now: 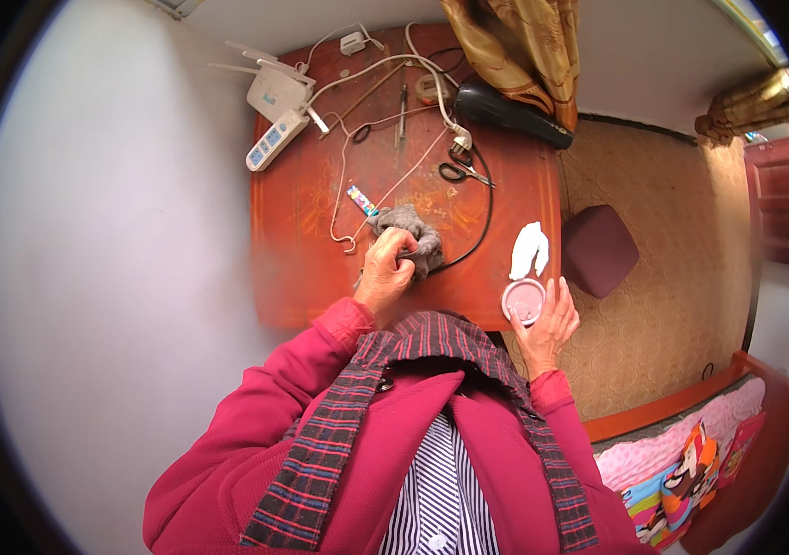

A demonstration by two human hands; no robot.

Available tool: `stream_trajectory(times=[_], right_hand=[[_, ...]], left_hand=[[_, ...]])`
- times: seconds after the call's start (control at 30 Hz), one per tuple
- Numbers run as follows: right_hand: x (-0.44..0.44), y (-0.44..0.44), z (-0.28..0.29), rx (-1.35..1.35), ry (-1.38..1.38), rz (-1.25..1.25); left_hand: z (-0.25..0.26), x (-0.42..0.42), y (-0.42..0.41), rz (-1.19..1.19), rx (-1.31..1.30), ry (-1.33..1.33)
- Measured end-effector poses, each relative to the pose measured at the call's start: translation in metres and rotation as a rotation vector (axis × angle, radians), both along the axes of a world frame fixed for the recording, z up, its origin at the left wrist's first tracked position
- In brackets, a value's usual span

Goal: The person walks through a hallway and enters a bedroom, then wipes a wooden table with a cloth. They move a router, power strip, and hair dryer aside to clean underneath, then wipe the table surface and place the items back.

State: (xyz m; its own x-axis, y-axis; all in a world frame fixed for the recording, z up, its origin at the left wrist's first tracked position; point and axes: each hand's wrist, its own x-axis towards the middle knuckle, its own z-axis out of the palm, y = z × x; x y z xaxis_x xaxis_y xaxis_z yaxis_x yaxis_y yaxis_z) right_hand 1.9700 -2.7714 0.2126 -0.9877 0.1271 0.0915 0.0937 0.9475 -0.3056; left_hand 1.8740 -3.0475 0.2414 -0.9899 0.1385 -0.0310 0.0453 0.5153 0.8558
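Note:
My left hand (387, 267) grips a crumpled grey cloth (425, 243) on the red wooden table (297, 277). A small colourful packet (361, 200) lies just beyond the cloth. At the table's near right corner, my right hand (545, 320) holds a small round pink cup (524, 302), thumb on the near side and fingers on the right. Past the cup lies a crumpled white cloth or tissue (528, 250). What the cup holds cannot be told clearly.
A power strip (275, 141), a white router (278, 90), a plug (461, 141), black-handled scissors (464, 172), a pen (403, 111) and a black hair dryer (509, 113) lie farther back among cables. A maroon stool (600, 251) stands right of the table.

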Motion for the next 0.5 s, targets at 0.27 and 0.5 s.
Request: stream_trajectory(times=[0.27, 0.5], right_hand=[[-0.085, -0.081, -0.016, -0.765, -0.194, 0.401], [-0.100, -0.130, -0.043, -0.238, -0.094, 0.362]], left_hand=[[0.001, -0.026, 0.028, -0.055, 0.165, 0.115], [-0.069, -0.106, -0.054, 0.260, -0.524, 0.278]])
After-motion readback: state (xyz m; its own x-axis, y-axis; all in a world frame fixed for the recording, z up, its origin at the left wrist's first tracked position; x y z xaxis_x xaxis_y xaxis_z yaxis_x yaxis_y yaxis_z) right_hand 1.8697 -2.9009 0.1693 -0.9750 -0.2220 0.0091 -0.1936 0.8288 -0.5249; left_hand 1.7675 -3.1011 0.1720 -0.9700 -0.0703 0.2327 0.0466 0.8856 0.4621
